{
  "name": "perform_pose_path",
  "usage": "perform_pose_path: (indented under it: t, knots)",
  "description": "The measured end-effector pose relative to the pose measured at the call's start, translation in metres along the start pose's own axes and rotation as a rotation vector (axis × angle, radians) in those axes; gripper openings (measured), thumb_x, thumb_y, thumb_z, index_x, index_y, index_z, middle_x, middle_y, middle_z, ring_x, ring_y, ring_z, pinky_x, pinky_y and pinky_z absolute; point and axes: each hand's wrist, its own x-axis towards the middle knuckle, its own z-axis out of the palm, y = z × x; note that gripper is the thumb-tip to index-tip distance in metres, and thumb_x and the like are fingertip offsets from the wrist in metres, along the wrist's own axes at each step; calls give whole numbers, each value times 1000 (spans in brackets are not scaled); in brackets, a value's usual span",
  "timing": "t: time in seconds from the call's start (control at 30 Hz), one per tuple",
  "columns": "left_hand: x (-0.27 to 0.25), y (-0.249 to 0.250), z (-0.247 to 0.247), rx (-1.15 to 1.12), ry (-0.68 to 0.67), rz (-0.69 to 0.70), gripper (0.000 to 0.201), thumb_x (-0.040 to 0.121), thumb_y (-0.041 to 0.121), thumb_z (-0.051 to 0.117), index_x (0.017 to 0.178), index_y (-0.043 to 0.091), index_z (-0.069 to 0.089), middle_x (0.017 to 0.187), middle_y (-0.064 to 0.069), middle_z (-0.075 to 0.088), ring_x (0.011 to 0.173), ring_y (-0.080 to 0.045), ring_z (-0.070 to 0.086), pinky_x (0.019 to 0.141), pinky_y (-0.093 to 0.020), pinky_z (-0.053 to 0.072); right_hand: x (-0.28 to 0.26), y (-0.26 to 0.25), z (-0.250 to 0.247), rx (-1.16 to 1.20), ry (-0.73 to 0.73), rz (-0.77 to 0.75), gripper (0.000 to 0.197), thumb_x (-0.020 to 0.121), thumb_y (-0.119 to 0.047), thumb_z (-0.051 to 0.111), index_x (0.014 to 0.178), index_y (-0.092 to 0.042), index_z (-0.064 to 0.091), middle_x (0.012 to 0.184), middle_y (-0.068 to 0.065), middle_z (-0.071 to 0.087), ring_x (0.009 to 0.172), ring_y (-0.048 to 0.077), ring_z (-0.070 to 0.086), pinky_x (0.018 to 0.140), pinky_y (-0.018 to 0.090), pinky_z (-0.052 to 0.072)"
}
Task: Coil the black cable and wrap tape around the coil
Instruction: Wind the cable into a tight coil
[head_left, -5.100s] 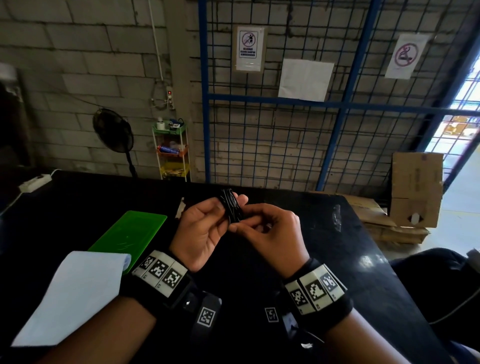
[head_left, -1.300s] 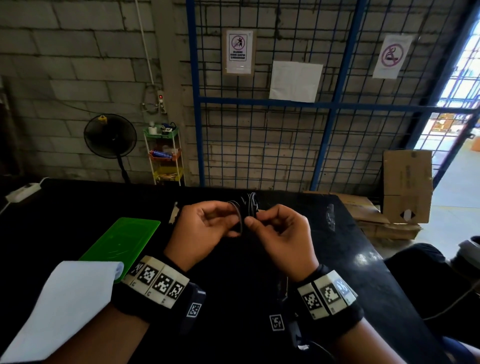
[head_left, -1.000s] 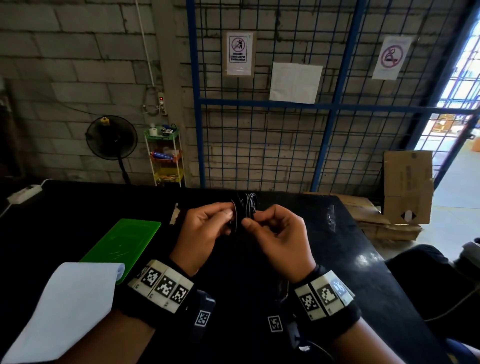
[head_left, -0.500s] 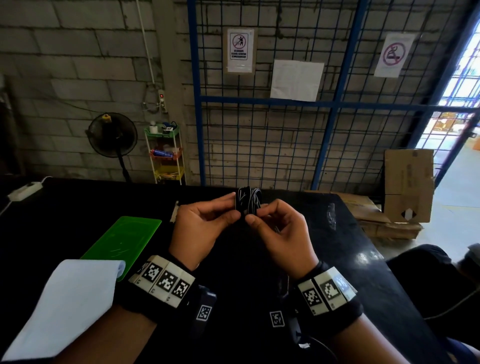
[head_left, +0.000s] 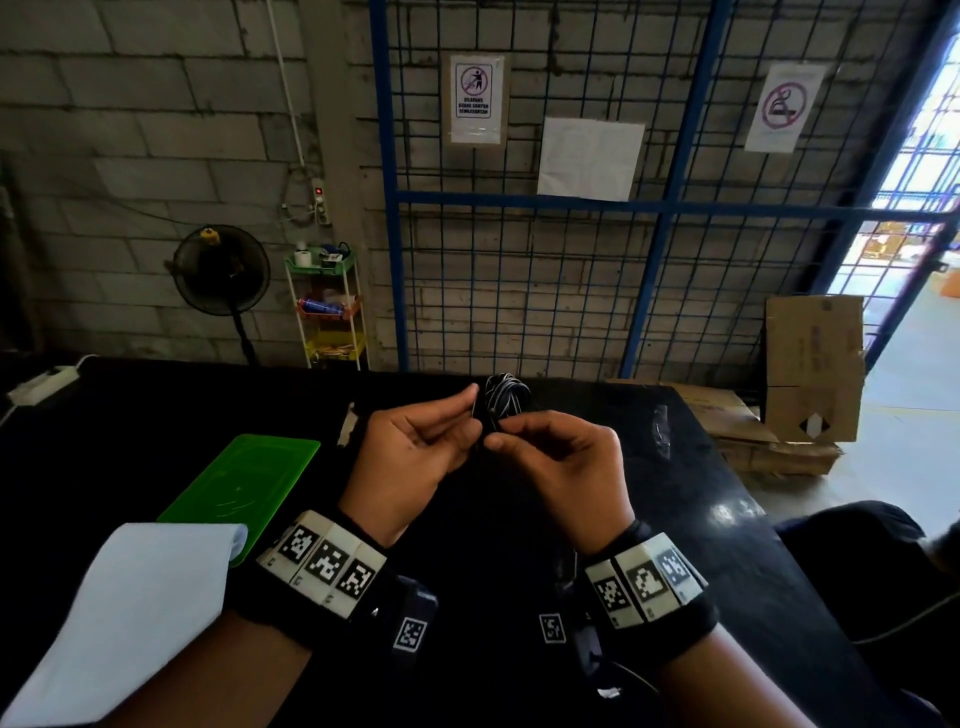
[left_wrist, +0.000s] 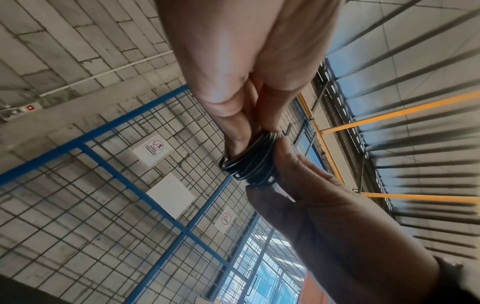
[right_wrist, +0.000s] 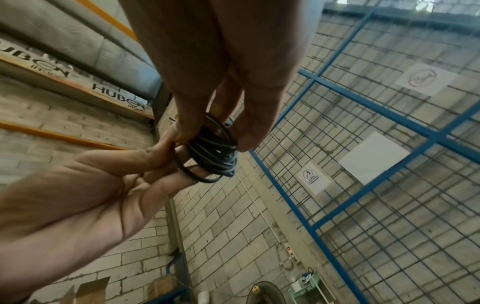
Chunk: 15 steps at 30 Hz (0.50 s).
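A small coil of black cable (head_left: 503, 401) is held up over the black table (head_left: 675, 519), between both hands. My left hand (head_left: 470, 415) pinches the coil's left side with thumb and fingers. My right hand (head_left: 501, 431) pinches its lower right side. In the left wrist view the coil (left_wrist: 249, 164) shows several tight loops between my left fingertips (left_wrist: 235, 142) and the right hand (left_wrist: 311, 205) below. In the right wrist view the coil (right_wrist: 213, 152) sits between my right fingertips (right_wrist: 249, 139) and the left fingers (right_wrist: 155, 162). I cannot tell whether tape is on it.
A green mat (head_left: 244, 488) and a white sheet (head_left: 119, 613) lie on the table's left. A pale strip (head_left: 345, 426) lies just left of my hands, a clear wrapper (head_left: 661, 439) to the right. Cardboard boxes (head_left: 810, 374) stand beyond the right edge.
Both hands have stayed together on the coil, turning it a little and lifting it slightly. Five seconds ago the coil lay deeper in my left fingers; now fingertips hold it.
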Motion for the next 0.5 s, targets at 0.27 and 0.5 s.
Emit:
perform_pose_path:
  t: [0.27, 0.5]
  knots:
    - [-1, -4, 7, -62, 91, -7, 36, 80, -5, 69, 108, 18, 69, 89, 14, 77, 94, 0, 71, 72, -17, 56, 2, 5, 6, -42, 68, -10, 20, 84, -12, 82, 101, -15, 73, 89, -3, 80, 85, 8, 76, 77, 23, 59]
    - [1, -3, 9, -102, 83, -19, 41, 66, 8, 75, 106, 16, 70, 87, 4, 79, 87, -7, 74, 67, -17, 56, 0, 7, 6, -82, 67, -23, 24, 82, -14, 84, 106, -13, 78, 95, -6, 79, 88, 3, 76, 78, 19, 59]
